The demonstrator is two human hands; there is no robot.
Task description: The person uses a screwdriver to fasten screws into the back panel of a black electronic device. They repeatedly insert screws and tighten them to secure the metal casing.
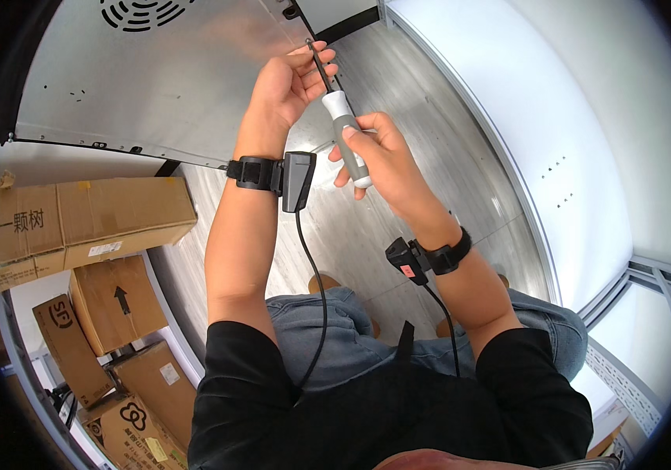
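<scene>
My right hand [386, 157] is wrapped round the grey and white handle of a screwdriver [345, 129]. The dark shaft points up and slightly left, away from me. Close to its tip, my left hand [288, 82] has its thumb and fingers curled about the shaft. Whether a screw sits at the tip is too small to tell. Both hands are at the right edge of a large grey metal panel [155, 86], which has curved vent slots and small holes. A black strapped device with a cable is on each of my wrists.
A long cardboard box [116, 219] lies at the left, above a shelf unit holding several more cartons [116, 301]. Along the right runs a white panel [539, 141] with a metal frame. Grey wood-look floor [445, 149] shows between. Two cables hang from my wrists.
</scene>
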